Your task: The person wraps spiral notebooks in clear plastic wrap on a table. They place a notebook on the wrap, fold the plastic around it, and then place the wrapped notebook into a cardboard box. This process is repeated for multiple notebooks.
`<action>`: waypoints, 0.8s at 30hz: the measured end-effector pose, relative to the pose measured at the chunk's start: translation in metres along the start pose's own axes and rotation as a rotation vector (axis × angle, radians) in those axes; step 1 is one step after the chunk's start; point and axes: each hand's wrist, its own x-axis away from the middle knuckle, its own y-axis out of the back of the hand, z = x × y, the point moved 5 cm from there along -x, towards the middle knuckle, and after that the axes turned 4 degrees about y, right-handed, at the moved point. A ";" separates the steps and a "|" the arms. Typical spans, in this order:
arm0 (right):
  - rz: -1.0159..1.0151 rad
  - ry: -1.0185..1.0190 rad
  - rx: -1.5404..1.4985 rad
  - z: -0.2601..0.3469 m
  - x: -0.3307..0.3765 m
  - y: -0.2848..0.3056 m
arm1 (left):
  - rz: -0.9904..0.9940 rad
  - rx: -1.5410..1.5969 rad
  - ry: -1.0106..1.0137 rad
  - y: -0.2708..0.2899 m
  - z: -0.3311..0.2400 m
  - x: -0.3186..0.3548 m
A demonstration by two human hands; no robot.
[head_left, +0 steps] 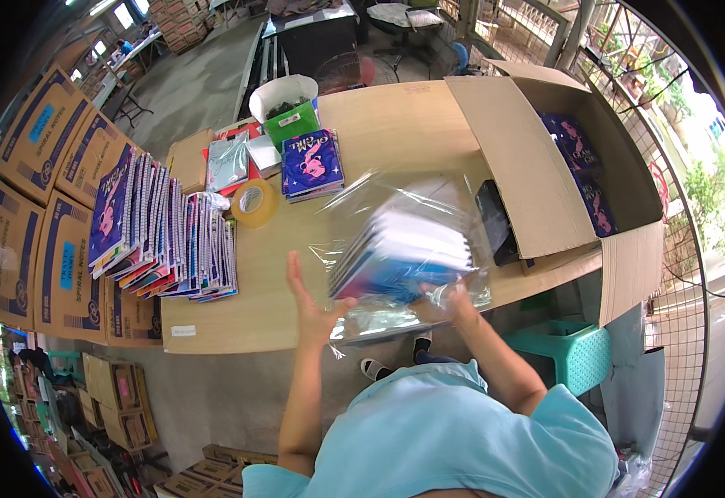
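A stack of spiral notebooks [408, 249] with blue and white edges is inside or under a clear plastic bag [450, 195] at the table's near edge. It is somewhat blurred. My right hand [448, 303] grips the stack's near right side, fingers wrapped over the film. To the left of the stack, my left hand [313, 311] is open, thumb and fingers spread, holding nothing. Beyond lies a small pile of purple notebooks [313, 164]. A roll of yellowish tape [254, 203] rests to their left.
A long row of spiral notebooks [167, 232] leans along the table's left side, beside stacked cartons [68, 257]. At right stands an open carton [537, 166] with purple notebooks inside, a dark flat object [495, 220] next to it. A green-and-white box [288, 116] stands at the back; a teal stool [566, 353] below.
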 end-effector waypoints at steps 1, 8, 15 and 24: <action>0.026 0.015 0.297 0.003 -0.008 0.007 | 0.038 -0.258 -0.117 -0.009 0.000 0.003; 0.241 0.278 0.892 -0.007 -0.040 0.033 | -0.020 -0.305 -0.192 -0.024 0.022 0.016; 0.833 0.843 1.751 0.140 0.013 -0.107 | 0.588 -1.105 -0.747 -0.037 -0.119 -0.032; 0.678 0.715 1.729 0.135 0.007 -0.102 | 0.308 -0.870 -0.569 -0.023 -0.133 -0.047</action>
